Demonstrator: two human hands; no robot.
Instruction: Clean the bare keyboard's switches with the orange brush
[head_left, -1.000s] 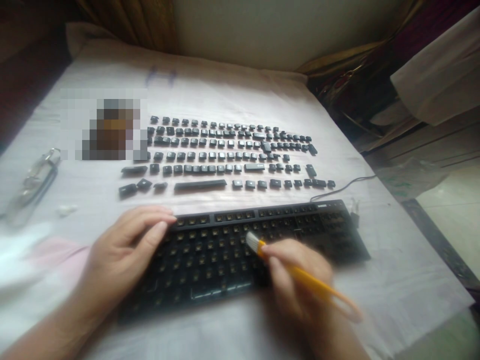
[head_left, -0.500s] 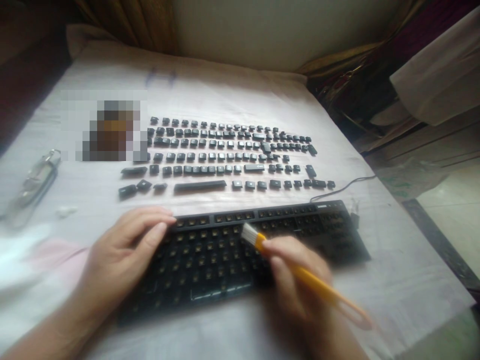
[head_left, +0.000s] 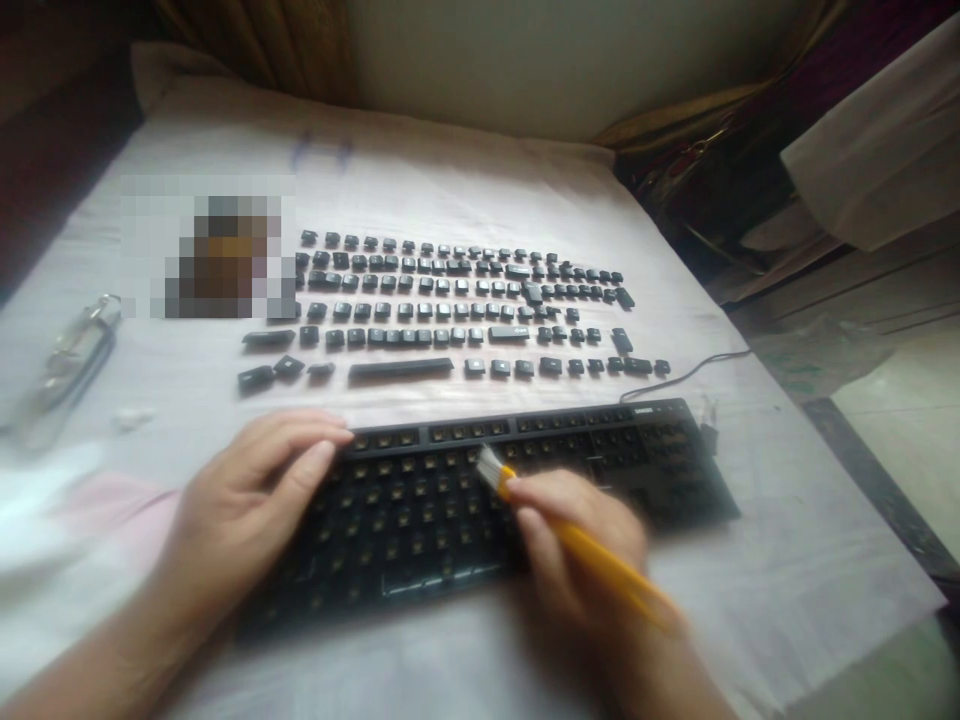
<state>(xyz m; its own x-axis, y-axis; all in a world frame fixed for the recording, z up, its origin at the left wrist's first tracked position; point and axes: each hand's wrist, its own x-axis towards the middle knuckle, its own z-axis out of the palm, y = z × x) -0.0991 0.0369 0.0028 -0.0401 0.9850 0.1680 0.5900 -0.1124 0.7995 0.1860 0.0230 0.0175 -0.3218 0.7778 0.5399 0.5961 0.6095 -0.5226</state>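
A black keyboard (head_left: 420, 540) with its keycaps off lies at an angle in front of me, its bare key sockets showing. My left hand (head_left: 259, 500) grips the keyboard's upper left corner, thumb and fingers along the edge. In my right hand (head_left: 577, 530) is a small paintbrush (head_left: 600, 565) with a yellow handle, pinched near the bristles. The pale bristles touch the upper middle sockets, slightly blurred. Beyond the keyboard, several rows of loose black keycaps (head_left: 405, 312) are laid out, with the long spacebar (head_left: 401, 370) in the nearest row.
A pale cloth (head_left: 450, 185) covers the surface. The keyboard's cable (head_left: 682, 375) runs off to the right. A clear object with a dark cord (head_left: 79, 345) lies at the left, near small white bits (head_left: 135, 418). A pixelated patch hides something at the upper left.
My right hand and the brush have moved a little to the left across the sockets. The left hand and the keyboard stay in place.
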